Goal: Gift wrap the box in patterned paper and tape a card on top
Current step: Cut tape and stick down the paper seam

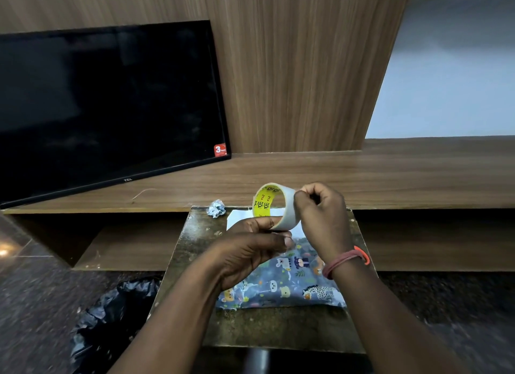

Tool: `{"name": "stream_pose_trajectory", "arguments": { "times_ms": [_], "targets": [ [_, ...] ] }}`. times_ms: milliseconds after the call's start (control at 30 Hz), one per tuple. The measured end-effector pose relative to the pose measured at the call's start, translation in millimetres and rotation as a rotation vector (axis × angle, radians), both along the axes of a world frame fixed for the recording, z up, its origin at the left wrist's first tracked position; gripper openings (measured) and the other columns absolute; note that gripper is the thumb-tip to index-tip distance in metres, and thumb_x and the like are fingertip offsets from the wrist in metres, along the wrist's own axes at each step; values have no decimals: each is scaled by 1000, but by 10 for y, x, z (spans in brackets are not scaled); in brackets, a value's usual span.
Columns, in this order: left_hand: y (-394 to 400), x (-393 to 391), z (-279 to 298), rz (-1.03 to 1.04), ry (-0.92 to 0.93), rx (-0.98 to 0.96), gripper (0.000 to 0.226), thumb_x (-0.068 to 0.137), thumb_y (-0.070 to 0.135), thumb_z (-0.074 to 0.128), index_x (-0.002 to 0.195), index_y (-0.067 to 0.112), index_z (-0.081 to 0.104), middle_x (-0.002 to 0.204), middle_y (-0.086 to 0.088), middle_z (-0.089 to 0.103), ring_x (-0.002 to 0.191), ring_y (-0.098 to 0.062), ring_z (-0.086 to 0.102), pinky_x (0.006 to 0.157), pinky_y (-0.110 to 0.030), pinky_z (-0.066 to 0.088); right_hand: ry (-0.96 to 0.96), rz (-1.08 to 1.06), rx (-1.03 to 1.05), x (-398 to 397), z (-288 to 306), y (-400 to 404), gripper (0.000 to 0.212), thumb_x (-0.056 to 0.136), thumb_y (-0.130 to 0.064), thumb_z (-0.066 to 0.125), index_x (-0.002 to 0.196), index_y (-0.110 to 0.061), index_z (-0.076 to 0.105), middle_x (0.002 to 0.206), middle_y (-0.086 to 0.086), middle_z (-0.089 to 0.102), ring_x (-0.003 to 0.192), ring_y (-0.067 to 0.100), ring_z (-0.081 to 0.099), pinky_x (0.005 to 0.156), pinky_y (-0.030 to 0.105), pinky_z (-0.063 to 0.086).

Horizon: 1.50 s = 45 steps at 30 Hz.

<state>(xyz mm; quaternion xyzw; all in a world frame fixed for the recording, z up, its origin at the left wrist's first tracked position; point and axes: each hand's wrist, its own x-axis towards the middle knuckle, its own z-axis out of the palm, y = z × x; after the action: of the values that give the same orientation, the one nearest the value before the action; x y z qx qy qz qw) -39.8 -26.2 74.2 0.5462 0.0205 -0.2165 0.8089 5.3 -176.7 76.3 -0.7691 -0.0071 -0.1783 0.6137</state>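
Note:
A roll of clear tape [274, 205] with a yellow printed core is held up above the small table. My left hand [255, 245] grips its lower edge from below. My right hand [320, 209] pinches at the roll's right rim with curled fingers. Under my hands lies the box wrapped in blue animal-patterned paper [281, 288]. A white sheet or card [237, 219] lies flat just beyond it, partly hidden by the roll and my hands.
The small worn table top [195, 234] holds a crumpled scrap of paper [216, 208] at its far left. A black TV [106, 106] leans on the wooden shelf [390, 178] behind. A black plastic bag [111, 309] lies on the floor at left.

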Motion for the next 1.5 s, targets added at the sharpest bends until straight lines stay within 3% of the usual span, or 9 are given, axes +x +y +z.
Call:
{"name": "stream_pose_trajectory", "arguments": {
  "times_ms": [167,333,533,767,933,1067,1200,1367,1500],
  "targets": [
    [46,12,63,-3,-19,-19,32,79,-14,71,104,4,80,113,-23,62,95,-21,67,87,-22,58,32,64,3,-15,46,-8,14,90,-9,64,78,-15,65,69,-8,61,57,-1,49,58,16,41],
    [115,36,58,-39,-5,-69,37,76,-11,71,111,0,77,131,-32,61,121,-33,58,97,-27,57,-316,86,-384,-59,-7,-20,21,87,-7,61,98,-24,63,99,-12,60,98,13,53,85,28,45],
    [158,36,59,-52,-1,-101,24,84,-11,68,102,1,78,104,-17,71,95,-20,70,93,-25,56,-463,203,-465,-77,14,-18,21,86,3,64,92,-16,70,96,-9,61,100,13,54,85,21,45],
    [194,56,20,-5,39,-158,21,84,-11,64,101,-5,75,101,-17,72,90,-20,72,98,-28,54,-408,308,-418,-66,-18,-84,21,87,-3,70,101,-18,72,104,-7,60,110,14,54,91,12,39],
    [204,61,36,7,74,-233,38,83,-12,65,120,-21,62,125,-33,62,106,-28,70,85,-26,61,-226,348,-218,-20,-15,-144,21,87,-23,68,106,-29,72,113,-14,59,119,15,54,93,27,45],
    [201,26,73,6,87,-247,24,82,-13,62,103,-14,73,116,-31,68,112,-32,71,76,-22,61,-44,422,-140,-3,-42,-206,34,84,-32,70,117,-38,66,120,-15,58,115,10,55,92,30,47],
    [229,44,38,20,119,-264,42,82,-15,65,121,-28,54,133,-38,58,121,-38,66,75,-22,61,88,557,201,53,-85,-278,39,85,-20,71,123,-26,68,122,11,66,105,22,58,99,43,50],
    [201,3,62,-18,122,-206,20,80,-14,59,96,-19,70,108,-32,69,100,-33,75,69,-22,61,337,695,626,50,3,-278,39,86,4,58,124,-3,65,114,15,69,99,24,67,84,42,55],
    [199,52,5,-4,126,-238,39,84,-14,58,122,-22,52,129,-41,52,116,-42,68,75,-25,62,445,685,792,50,27,-204,44,83,-4,52,125,4,62,110,19,70,91,23,68,71,35,57]
  ]
}}
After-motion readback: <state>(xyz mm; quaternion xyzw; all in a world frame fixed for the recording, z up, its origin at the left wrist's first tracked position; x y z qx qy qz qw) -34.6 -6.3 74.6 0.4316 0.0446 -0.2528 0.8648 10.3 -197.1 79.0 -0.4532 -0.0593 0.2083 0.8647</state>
